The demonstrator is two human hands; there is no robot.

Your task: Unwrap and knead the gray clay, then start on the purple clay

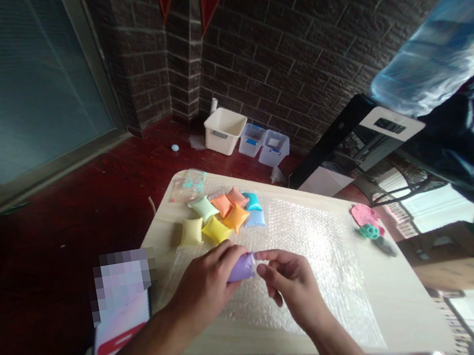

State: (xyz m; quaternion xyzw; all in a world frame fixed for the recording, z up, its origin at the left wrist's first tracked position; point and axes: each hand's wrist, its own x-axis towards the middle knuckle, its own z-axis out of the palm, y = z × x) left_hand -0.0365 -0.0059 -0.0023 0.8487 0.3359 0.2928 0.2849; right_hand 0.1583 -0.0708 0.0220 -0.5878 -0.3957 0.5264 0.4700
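Note:
My left hand point(207, 287) is closed round a small purple packet point(241, 268) just above the bubble wrap sheet point(314, 237). My right hand point(290, 280) pinches the packet's right end with thumb and forefinger. Beyond my hands lies a cluster of several small pillow-shaped packets point(220, 216) in yellow, orange, pale green and blue. All of this rests on a light wooden table point(400, 301).
A clear bag point(189, 185) lies at the table's far left corner. Pink and green shapes point(368, 223) sit by the right edge. A phone with a red band point(120, 334) lies at the left. White and clear bins point(248, 136) stand on the floor by the brick wall.

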